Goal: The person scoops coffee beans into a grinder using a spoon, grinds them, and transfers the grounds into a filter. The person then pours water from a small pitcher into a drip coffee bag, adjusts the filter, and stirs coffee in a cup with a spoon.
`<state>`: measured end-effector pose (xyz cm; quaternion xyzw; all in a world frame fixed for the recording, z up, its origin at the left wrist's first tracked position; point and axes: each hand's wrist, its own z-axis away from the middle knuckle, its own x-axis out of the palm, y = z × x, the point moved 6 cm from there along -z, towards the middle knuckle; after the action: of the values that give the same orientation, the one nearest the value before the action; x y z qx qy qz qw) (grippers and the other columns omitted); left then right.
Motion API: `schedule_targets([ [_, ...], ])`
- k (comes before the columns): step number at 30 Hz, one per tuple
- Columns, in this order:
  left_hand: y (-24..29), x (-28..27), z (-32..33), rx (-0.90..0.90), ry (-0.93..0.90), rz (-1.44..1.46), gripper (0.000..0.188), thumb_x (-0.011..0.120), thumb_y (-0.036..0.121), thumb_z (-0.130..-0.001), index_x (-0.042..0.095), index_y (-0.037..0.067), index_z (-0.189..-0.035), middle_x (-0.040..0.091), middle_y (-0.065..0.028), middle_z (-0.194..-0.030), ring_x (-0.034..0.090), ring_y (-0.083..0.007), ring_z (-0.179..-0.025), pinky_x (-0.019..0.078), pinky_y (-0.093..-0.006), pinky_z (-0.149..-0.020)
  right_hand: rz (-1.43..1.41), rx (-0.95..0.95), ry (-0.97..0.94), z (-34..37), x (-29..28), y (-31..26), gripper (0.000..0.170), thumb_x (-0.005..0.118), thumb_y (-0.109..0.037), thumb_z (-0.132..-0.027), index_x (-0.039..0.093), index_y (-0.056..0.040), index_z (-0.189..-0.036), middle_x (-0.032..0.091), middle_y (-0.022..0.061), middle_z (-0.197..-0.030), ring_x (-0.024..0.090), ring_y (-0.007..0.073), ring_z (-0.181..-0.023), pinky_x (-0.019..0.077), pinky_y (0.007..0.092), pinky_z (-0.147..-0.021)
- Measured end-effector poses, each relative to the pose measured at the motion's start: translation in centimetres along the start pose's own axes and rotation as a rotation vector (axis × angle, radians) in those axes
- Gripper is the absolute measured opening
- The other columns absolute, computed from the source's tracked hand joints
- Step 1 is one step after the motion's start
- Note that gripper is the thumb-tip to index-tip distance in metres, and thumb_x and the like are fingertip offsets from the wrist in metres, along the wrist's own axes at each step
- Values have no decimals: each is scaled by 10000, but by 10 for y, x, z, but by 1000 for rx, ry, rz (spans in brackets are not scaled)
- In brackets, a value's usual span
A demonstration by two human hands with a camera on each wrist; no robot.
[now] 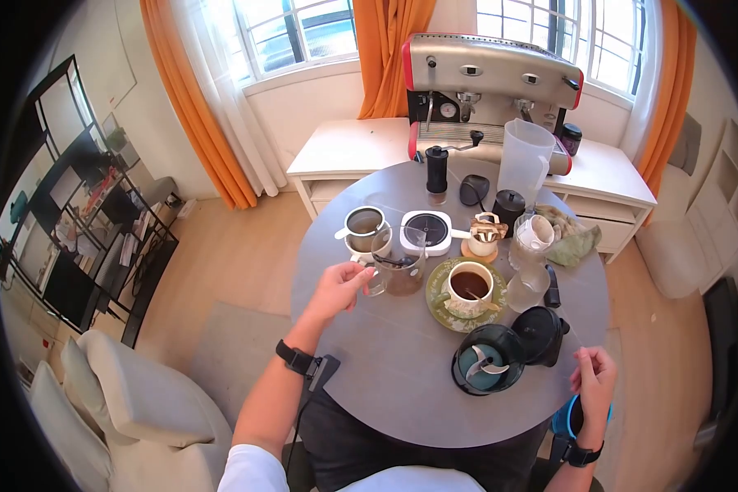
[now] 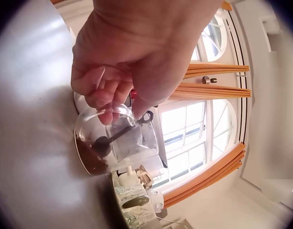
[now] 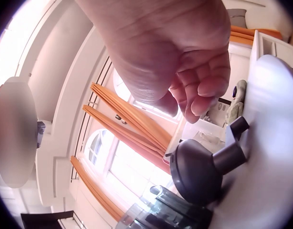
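Observation:
My left hand [image 1: 336, 291] pinches the handle of a clear glass jug [image 1: 410, 275] at the left of the table. A black spoon [image 2: 103, 145] leans inside the jug, with brown coffee [image 2: 91, 160] low in it. My right hand [image 1: 594, 379] hangs at the table's right edge, fingers loosely curled around nothing. Nearest to it are a black lid [image 1: 541, 332] and a dark see-through blender bowl [image 1: 465, 381] with a blade inside. A floral cup of dark coffee [image 1: 471, 284] stands on a green saucer [image 1: 439, 316] between the hands.
Behind the jug are a white-rimmed strainer [image 1: 364, 220] and a white scale [image 1: 425, 234]. A black hand grinder [image 1: 437, 172], a tall plastic pitcher [image 1: 523, 160] and a crumpled cloth [image 1: 578, 238] stand farther back. An espresso machine [image 1: 488, 70] sits beyond the round table [image 1: 385, 385].

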<state>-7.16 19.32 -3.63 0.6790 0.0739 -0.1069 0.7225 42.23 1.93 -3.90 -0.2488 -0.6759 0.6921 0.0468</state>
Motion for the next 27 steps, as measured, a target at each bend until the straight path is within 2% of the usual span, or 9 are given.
schedule_targets([
  [1, -4, 7, 0, -138, -165, 43, 367, 672, 380, -1058, 712, 31, -950, 654, 1, -768, 505, -68, -591, 398, -275, -538, 0, -3, 1, 2, -2, -8, 266, 662, -231, -1061, 676, -18, -903, 598, 8, -605, 530, 60, -475, 388, 217, -443],
  [4, -14, 13, 1, -91, -272, -74, 482, 623, 444, -1076, 680, 67, -782, 617, 18, -681, 483, -72, -573, 382, -275, -535, -10, -55, -51, 7, 0, -36, 217, 696, -182, -1032, 696, -13, -895, 622, 5, -627, 557, 61, -503, 415, 217, -472],
  [8, -19, 15, 30, 16, -259, -120, 519, 633, 436, -1070, 656, 57, -717, 584, 13, -633, 462, -98, -552, 392, -311, -536, 171, -302, -271, 10, 30, -95, 126, 758, -120, -961, 726, -3, -926, 647, 32, -648, 615, 84, -549, 454, 232, -511],
  [10, -3, 19, 55, 107, -244, -417, 508, 641, 419, -1064, 646, 45, -721, 551, -8, -590, 475, -131, -549, 408, -345, -543, 259, -403, -348, 16, 49, -123, 110, 774, -107, -938, 737, -4, -937, 665, 49, -673, 635, 99, -562, 472, 248, -523],
  [12, -2, 26, 65, 108, -210, -427, 499, 653, 392, -1057, 616, 24, -722, 501, -70, -561, 475, -158, -544, 405, -381, -546, 322, -640, -526, 30, 84, -161, 140, 791, -133, -910, 757, -28, -996, 691, 74, -732, 664, 159, -583, 512, 299, -557],
  [15, -4, 25, 77, 173, -147, -433, 500, 660, 378, -1056, 585, 5, -732, 486, -117, -573, 480, -194, -533, 394, -410, -545, 459, -733, -718, 43, 133, -178, 268, 793, -206, -912, 751, -42, -1119, 712, 76, -873, 708, 205, -707, 554, 328, -627],
  [16, 3, 29, 84, 199, -117, -447, 488, 667, 366, -1051, 572, -1, -743, 491, -136, -590, 489, -225, -535, 387, -420, -547, 456, -734, -719, 48, 150, -178, 268, 793, -206, -912, 751, -42, -1119, 712, 76, -873, 708, 205, -707, 554, 328, -627],
  [18, 12, 35, 98, 221, -101, -463, 478, 673, 355, -1046, 560, -7, -755, 497, -155, -606, 498, -257, -537, 381, -430, -548, 581, -1074, -527, 64, 175, -184, 354, 807, -257, -893, 740, -49, -1172, 640, 45, -884, 671, 197, -754, 539, 313, -625],
  [27, 58, 28, 133, 497, 74, -585, 367, 784, 260, -940, 571, 55, -722, 547, -107, -622, 503, -301, -610, 403, -428, -549, 669, -1336, -495, 73, 195, -171, 330, 756, -146, -816, 727, -1, -1111, 603, 31, -858, 642, 179, -810, 537, 299, -627],
])
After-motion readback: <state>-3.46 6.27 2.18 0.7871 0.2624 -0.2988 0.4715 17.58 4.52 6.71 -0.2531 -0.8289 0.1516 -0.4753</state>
